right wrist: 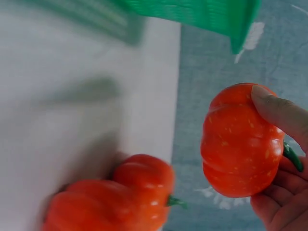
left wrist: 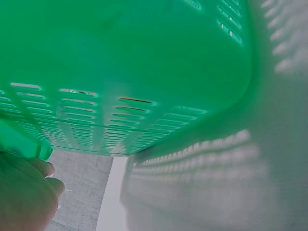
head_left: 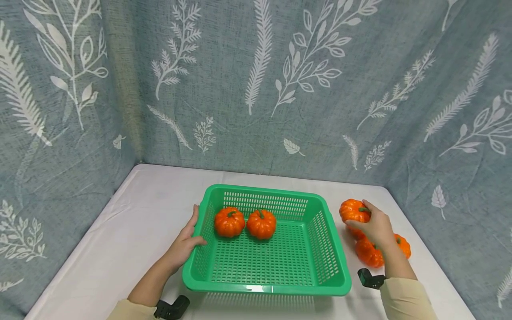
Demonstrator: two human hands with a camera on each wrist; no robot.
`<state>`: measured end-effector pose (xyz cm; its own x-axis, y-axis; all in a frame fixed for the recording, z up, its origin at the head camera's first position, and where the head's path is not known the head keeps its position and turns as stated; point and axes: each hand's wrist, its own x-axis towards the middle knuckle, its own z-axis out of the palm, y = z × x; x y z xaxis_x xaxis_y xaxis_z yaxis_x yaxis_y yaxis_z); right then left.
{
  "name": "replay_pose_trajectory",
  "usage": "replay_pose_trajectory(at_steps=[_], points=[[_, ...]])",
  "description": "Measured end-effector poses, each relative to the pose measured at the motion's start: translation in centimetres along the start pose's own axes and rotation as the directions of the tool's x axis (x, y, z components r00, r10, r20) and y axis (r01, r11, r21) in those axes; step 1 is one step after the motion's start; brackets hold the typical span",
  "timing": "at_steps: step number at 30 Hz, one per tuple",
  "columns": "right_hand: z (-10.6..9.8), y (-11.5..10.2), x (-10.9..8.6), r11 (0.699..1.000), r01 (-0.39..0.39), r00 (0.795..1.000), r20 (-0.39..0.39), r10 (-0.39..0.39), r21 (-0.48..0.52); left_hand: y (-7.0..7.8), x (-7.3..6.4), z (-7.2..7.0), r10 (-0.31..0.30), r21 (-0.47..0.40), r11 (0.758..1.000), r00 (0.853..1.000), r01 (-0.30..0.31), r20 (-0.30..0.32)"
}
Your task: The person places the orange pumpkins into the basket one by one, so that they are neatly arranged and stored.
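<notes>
My right hand (head_left: 376, 224) holds a small orange pumpkin (head_left: 354, 210) with a green stem, thumb and fingers around its sides. In the right wrist view the held pumpkin (right wrist: 243, 142) is raised over the table, past other pumpkins (right wrist: 142, 187). My left hand (head_left: 184, 246) grips the left rim of a green plastic basket (head_left: 264, 289), its thumb over the edge. Inside the basket, toward the back left, sit two orange pumpkins (head_left: 230, 223). In the left wrist view the hand (left wrist: 29, 192) is at the rim beside the slotted basket wall (left wrist: 120, 57).
Several more pumpkins (head_left: 369, 252) lie on the white table (head_left: 132, 231) right of the basket, partly hidden by my right hand and forearm. A blue-grey curtain (head_left: 224, 89) with white leaf prints hangs behind and at both sides.
</notes>
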<state>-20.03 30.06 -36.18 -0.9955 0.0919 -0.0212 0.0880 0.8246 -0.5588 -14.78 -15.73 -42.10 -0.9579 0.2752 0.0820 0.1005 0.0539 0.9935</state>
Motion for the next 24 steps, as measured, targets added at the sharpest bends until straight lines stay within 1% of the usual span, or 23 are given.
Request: replay_pose_trajectory(at_steps=[6,15,18,24], points=[[-0.9,-1.5,-0.2,0.998,0.058,0.998,-0.028,-0.058,-0.003,0.0,0.0,-0.1,-0.019,0.012,1.0,1.0,0.019,0.001],[-1.4,-4.4,-0.8,0.992,0.126,0.991,-0.033,-0.126,0.006,0.0,0.1,0.0,-0.004,0.001,1.0,1.0,0.004,-0.006],[-1.4,-5.3,-0.8,0.987,0.161,0.986,-0.034,-0.161,-0.005,0.0,0.1,0.0,-0.002,0.003,1.0,1.0,0.002,-0.007],[-0.9,-7.1,-0.9,0.97,0.242,0.97,-0.034,-0.242,-0.018,0.0,0.0,0.0,0.007,0.003,1.0,1.0,-0.007,-0.011]])
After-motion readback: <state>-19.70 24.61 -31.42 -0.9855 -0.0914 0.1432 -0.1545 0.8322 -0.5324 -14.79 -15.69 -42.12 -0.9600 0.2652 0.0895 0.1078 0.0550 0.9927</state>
